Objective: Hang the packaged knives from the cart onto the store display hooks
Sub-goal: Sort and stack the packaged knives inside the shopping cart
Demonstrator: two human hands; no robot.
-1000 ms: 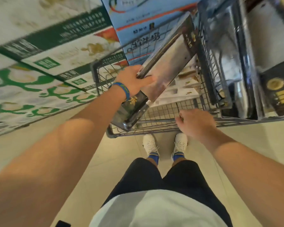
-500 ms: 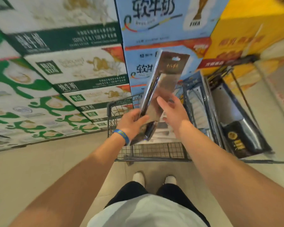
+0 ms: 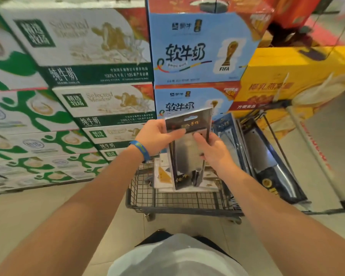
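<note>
Above the cart [image 3: 179, 206], the left hand [image 3: 157, 136] grips the packaged knife [image 3: 187, 148] by its top corner; the right hand [image 3: 213, 150] pinches its right edge. Slick plastic could slip from either grip and drop into the cart.

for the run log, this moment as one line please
left hand: grips dark flat knife package near top | right hand: holds its right edge | grey wire cart: more packaged knives inside
</note>
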